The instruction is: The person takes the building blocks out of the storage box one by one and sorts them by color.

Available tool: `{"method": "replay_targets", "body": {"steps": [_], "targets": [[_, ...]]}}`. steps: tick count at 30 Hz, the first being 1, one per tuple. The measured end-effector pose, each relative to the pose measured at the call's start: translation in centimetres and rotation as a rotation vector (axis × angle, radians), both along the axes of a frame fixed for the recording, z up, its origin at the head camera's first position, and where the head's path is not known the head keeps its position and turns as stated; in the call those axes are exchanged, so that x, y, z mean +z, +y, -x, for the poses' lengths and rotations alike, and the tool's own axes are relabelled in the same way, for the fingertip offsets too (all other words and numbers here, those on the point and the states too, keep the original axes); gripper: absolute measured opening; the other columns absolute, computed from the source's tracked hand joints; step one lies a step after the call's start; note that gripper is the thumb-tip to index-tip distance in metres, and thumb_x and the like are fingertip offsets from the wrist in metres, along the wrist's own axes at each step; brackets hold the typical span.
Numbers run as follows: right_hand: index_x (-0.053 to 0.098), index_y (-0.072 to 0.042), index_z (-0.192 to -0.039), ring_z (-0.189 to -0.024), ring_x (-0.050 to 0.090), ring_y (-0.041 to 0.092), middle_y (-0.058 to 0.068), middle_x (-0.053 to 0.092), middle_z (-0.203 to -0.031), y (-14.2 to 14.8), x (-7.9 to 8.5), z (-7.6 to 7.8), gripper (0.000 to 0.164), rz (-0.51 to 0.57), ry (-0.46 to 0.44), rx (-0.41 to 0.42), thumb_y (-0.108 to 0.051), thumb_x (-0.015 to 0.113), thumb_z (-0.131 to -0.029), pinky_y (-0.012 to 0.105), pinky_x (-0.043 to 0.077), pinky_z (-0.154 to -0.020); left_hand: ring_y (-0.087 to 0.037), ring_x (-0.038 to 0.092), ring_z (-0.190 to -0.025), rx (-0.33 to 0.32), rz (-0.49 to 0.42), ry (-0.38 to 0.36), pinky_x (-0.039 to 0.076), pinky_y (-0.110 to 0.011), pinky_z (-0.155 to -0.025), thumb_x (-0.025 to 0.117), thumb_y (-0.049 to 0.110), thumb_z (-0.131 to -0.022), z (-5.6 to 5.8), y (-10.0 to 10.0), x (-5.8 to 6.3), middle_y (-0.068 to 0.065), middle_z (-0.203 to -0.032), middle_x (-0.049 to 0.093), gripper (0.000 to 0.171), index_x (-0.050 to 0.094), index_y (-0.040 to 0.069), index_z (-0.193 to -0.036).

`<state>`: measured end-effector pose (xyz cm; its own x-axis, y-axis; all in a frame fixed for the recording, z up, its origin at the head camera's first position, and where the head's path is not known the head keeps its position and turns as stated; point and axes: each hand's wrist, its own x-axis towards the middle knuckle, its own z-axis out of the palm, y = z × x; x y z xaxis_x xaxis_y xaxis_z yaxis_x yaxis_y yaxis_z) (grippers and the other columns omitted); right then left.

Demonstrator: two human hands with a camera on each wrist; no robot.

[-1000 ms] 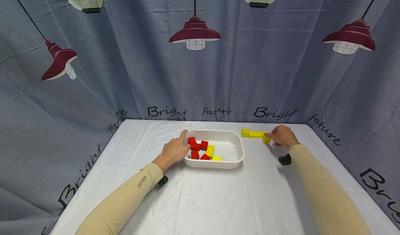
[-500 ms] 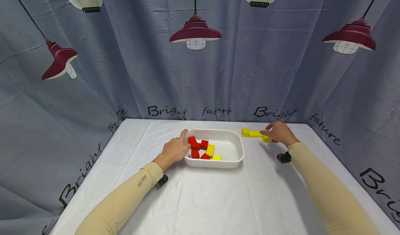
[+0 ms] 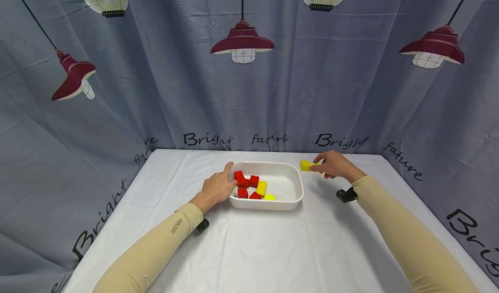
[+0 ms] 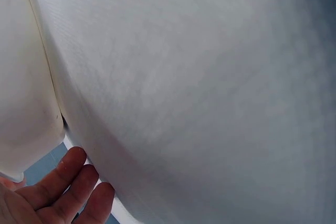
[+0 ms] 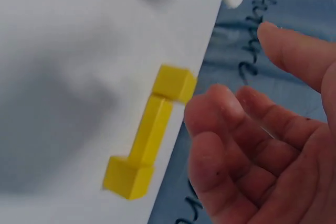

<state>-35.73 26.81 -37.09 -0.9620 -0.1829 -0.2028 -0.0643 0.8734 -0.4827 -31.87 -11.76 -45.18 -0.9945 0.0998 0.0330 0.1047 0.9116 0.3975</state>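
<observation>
My left hand grips the left end of a white plastic tray, with the thumb lapping over its rim. In the left wrist view several fingertips lie close to the tray's wall. My right hand is held over a row of yellow blocks on the table. Its fingers are bent loosely, the thumb stands apart, and nothing is between them. The right wrist view shows the row: a yellow cube, a long yellow bar and another yellow cube. In the head view the hand hides most of it.
Inside the tray several red blocks lie at the left, beside a yellow block and a smaller yellow piece. A white cloth covers the table. Behind its far edge hangs a grey-blue curtain.
My right hand has moved left along the yellow row, from the cube at its right end to over the bar. The left hand and the tray have stayed put.
</observation>
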Motion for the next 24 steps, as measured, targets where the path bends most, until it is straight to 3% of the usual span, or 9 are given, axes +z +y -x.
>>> {"method": "replay_targets", "body": {"steps": [12,24], "targets": [[0.062,-0.002,-0.130,-0.075,0.065,0.023,0.014,0.069,-0.101,-3.1,1.0,-0.9,0.054,-0.002,-0.066,0.130,-0.037,0.074,-0.090,0.029,0.053,-0.064,-0.025,0.065,-0.096,-0.001,-0.006,-0.010,0.054,-0.045,-0.078,0.047,0.039,-0.098,0.1,0.0,0.0,-0.012,-0.117,0.069,0.067,0.024,0.024,-0.158],[0.063,-0.010,-0.130,-0.079,0.066,0.025,0.009,0.070,-0.101,-5.1,1.2,-0.7,0.049,0.091,-0.110,0.255,-0.033,0.076,-0.089,0.032,0.056,-0.069,-0.025,0.065,-0.097,-0.003,-0.001,0.003,0.054,-0.046,-0.078,0.047,0.039,-0.097,0.2,-0.2,-0.3,-0.012,-0.119,0.069,0.067,0.024,0.024,-0.158]]}}
